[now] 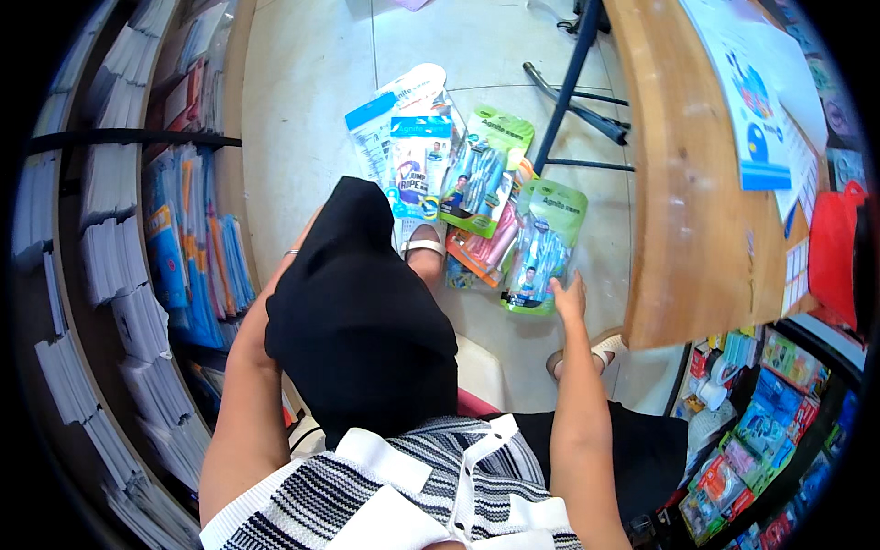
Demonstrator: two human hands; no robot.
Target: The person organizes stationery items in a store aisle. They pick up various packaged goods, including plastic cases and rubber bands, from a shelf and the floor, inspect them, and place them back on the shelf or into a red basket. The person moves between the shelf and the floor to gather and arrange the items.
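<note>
My right hand (570, 297) grips the lower right edge of a green-topped jump rope pack (543, 240), thumb on its clear front. Inside the pack, a light blue rope shows. My left arm reaches down beyond my black-clad knee, which hides most of my left hand (300, 240); what it touches cannot be seen. Beside the held pack lies another green pack (485, 172) with a blue rope, overlapping an orange-edged pack (485, 247) with a pink rope. A blue-topped jump rope pack (421, 168) rests on further white and blue packs (371, 130) near my foot.
Shelves of stacked paper booklets (113, 261) and blue and orange folders (199, 240) line the left. At right, a wooden tabletop (687, 206) on dark metal legs (567, 89) holds printed sheets (756, 103) and a red bag (835, 254). Packaged goods (749, 440) hang at lower right.
</note>
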